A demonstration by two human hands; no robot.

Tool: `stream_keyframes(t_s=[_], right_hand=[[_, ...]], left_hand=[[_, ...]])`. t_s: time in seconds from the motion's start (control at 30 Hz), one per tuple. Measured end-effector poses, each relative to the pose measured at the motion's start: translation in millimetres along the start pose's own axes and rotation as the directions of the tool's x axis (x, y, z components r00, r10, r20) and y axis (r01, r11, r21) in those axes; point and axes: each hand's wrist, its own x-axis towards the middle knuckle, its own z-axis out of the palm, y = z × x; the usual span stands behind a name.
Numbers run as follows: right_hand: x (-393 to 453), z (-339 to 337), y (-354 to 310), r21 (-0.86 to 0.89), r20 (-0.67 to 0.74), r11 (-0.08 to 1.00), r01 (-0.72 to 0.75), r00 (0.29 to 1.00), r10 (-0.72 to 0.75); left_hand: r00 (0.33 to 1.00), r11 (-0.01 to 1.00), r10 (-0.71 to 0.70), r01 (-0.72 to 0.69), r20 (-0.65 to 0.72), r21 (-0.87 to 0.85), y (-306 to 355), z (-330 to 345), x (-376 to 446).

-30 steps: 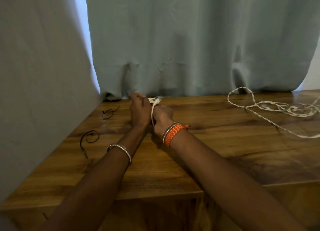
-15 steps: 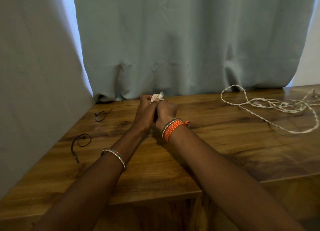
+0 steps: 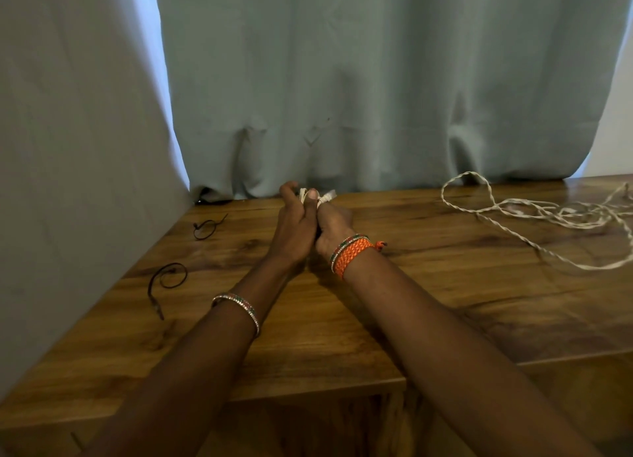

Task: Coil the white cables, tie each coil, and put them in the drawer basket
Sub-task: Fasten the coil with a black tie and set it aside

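Observation:
My left hand [image 3: 294, 224] and my right hand [image 3: 335, 224] are pressed together near the back of the wooden table [image 3: 428, 285], both curled round a small white cable coil [image 3: 323, 196]. Only the coil's top shows above my fingers; the rest is hidden between my palms. A second white cable [image 3: 534, 213], twisted and loose, lies sprawled on the table at the right. Two thin dark ties lie at the left: one tie [image 3: 205, 226] near the back, another tie [image 3: 168, 278] closer to me. The drawer basket is not in view.
A grey-green curtain [image 3: 359, 97] hangs along the back edge of the table and a pale curtain panel [image 3: 68, 148] closes off the left side. The table's front edge [image 3: 308, 393] runs below my forearms.
My hands have closed tighter together round the coil, hiding more of it. The view has shifted a little, so the loose cable sits further right in the frame.

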Motion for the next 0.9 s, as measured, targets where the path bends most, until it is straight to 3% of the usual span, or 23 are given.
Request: stream_keyframes(t_s=[0.13,0.2,0.47,0.63,0.77,0.9], right_hand=[[3,3,0,0.035,-0.009,0.999,0.030,1.000,-0.029],[3,3,-3,0.080,0.013,0.997,0.021,1.000,-0.022],[2,4,-12,0.192,0.122,0.981,-0.026,0.993,0.002],[3,3,-7,0.207,0.125,0.978,-0.030,0.992,0.004],[7,2,-2,0.168,0.031,0.986,-0.020,0.999,0.015],[0,2,-2,0.033,0.115,0.990,-0.137,0.984,0.133]], left_hand=[[0.981,0.994,-0.089,0.077,-0.173,-0.078,6,8,-1],[0.973,0.997,-0.068,0.056,-0.219,-0.061,8,9,-2],[0.969,0.976,0.208,-0.197,-0.132,0.091,8,5,-1],[0.953,0.964,0.231,-0.196,-0.198,0.182,5,3,-1],[0.966,0.955,0.213,-0.175,-0.144,0.240,2,4,-2],[0.967,0.899,0.237,-0.184,-0.089,0.398,-1,-5,-1]])
